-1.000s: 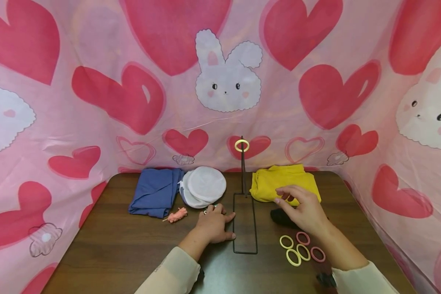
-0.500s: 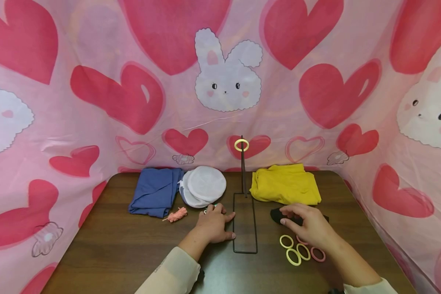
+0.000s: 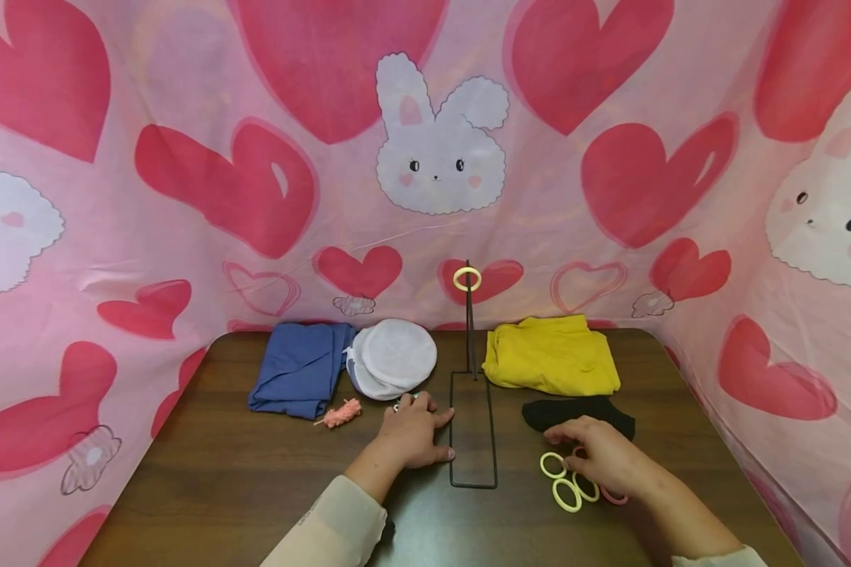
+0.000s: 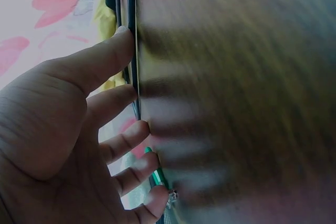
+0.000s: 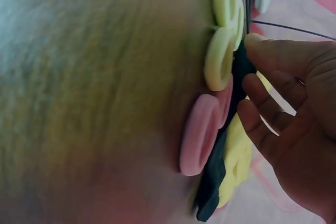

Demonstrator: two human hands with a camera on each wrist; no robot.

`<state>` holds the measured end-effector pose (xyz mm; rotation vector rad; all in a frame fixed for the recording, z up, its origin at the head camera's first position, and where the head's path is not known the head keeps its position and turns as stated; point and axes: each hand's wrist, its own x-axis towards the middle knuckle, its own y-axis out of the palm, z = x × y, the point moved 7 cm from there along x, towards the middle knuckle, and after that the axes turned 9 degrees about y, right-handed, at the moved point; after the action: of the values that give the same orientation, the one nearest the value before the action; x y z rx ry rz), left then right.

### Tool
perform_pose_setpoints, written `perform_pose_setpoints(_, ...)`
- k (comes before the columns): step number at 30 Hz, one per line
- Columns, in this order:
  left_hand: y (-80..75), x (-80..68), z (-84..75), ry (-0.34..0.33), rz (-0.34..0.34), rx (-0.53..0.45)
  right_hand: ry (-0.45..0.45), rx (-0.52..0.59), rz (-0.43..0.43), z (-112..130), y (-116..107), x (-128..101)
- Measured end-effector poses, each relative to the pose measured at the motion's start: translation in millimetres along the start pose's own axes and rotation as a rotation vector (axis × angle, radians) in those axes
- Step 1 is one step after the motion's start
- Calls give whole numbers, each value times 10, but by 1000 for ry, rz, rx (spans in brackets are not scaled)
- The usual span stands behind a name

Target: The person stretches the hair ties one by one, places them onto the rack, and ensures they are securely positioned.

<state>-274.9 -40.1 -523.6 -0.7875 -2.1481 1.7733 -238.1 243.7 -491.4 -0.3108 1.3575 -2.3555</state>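
Note:
My left hand (image 3: 413,435) lies spread low over the table, its thumb and index fingertips touching the side of a black wire stand (image 3: 492,431). The stand's upright post carries one pale yellow ring (image 3: 457,279) near its top. Over a small group of rings hovers my right hand (image 3: 606,455), fingers loosely bent and holding nothing. In the right wrist view its fingertips are apart from a yellow ring (image 5: 211,61) and a pink ring (image 5: 195,137) on the table. The hand partly hides the pink rings in the head view.
Behind the right hand lie a black cloth item (image 3: 542,415) and a folded yellow cloth (image 3: 549,358). At left are a folded blue cloth (image 3: 298,370), a white round mesh pouch (image 3: 400,354) and a coral yarn bundle (image 3: 343,413). A small green object (image 4: 157,176) sits by the left fingers.
My right hand has come down and toward me, from over the yellow cloth, past the black cloth item, to the rings. The left hand has stayed at the stand.

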Motion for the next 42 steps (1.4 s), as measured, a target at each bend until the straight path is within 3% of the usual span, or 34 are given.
perform_pose_setpoints(5,0,-3,-8,-5,5,2,0,-48,18,-48,62,-9)
perform_pose_setpoints(14,12,3,3,-10,6,13,14,-29,53,-63,128,13)
perform_pose_setpoints(25,-4,-9,-11,-14,20,12,-100,-109,-41,50,139,45)
perform_pose_setpoints(32,-8,-6,-20,-14,22,7,-68,-76,-35,54,114,68)
perform_pose_setpoints(35,-13,-13,-23,-13,21,5,-91,-66,-72,106,69,61)
perform_pose_setpoints(42,-9,-12,-18,-6,13,4,-233,-83,-251,292,-44,55)
